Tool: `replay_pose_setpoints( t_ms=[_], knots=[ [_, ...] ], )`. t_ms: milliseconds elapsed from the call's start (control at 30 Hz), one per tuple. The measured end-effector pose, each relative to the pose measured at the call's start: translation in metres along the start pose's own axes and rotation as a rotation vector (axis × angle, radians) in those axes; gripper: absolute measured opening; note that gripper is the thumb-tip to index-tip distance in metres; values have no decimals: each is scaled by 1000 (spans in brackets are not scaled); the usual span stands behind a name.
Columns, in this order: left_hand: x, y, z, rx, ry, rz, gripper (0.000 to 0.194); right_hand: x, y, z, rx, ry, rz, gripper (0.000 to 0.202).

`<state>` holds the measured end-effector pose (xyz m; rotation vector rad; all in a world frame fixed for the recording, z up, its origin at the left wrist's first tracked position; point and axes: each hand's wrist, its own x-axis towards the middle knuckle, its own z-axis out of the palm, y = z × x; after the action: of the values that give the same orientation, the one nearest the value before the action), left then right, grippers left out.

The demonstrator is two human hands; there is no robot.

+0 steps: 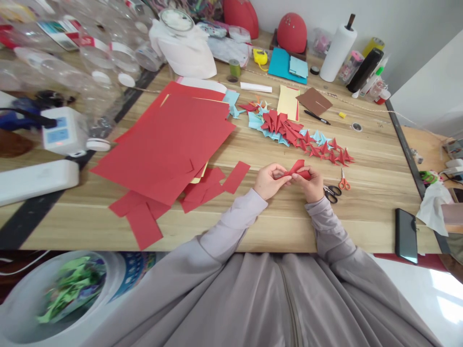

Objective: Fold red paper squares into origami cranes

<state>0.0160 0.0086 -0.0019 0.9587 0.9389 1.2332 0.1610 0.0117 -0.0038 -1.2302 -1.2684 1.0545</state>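
Note:
A folded piece of red paper (pixel 298 166) is pinched between both hands above the front of the table. My left hand (pixel 269 180) grips its left end, fingers closed. Closed on its right part is my right hand (pixel 311 184), with the thumbs almost meeting. Just beyond lie red and light-blue folded paper pieces (pixel 278 126), trailing off to the right in a row of small red pointed shapes (pixel 325 148). Black-handled scissors (pixel 332 193) and small orange-handled scissors (pixel 344 181) rest beside my right hand. Loose red paper strips (pixel 237 177) lie left of my left hand.
Large red sheets (pixel 181 140) cover the table's left part. Plastic bottles (pixel 97 62) crowd the far left, near a white power adapter (pixel 65 130). A phone (pixel 405 235) lies at the right front edge. Below stands a bin (pixel 112 270) with green scraps. Another person's arm (pixel 454 213) shows far right.

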Motion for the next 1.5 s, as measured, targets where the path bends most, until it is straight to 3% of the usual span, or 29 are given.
replay_pose_setpoints(
  t_ms=[233,367,467,867,1033,1233,1500],
  knots=[
    [0,2,0,4,-11,4,32,0,0,1,98,-13,16,34],
    [0,-1,0,16,20,5,30,0,-1,3,150,-25,-2,72],
    [0,0,0,32,22,8,27,0,1,3,179,-41,11,80],
    [0,-1,-1,61,49,-14,25,0,5,7,152,-3,29,67],
    [0,-3,-2,40,37,25,28,2,9,7,178,39,61,49],
    [-3,-2,0,59,44,51,29,-1,13,9,247,-63,182,27],
    [-6,-3,-2,56,31,64,28,-5,9,13,357,-56,167,18]
  ],
)
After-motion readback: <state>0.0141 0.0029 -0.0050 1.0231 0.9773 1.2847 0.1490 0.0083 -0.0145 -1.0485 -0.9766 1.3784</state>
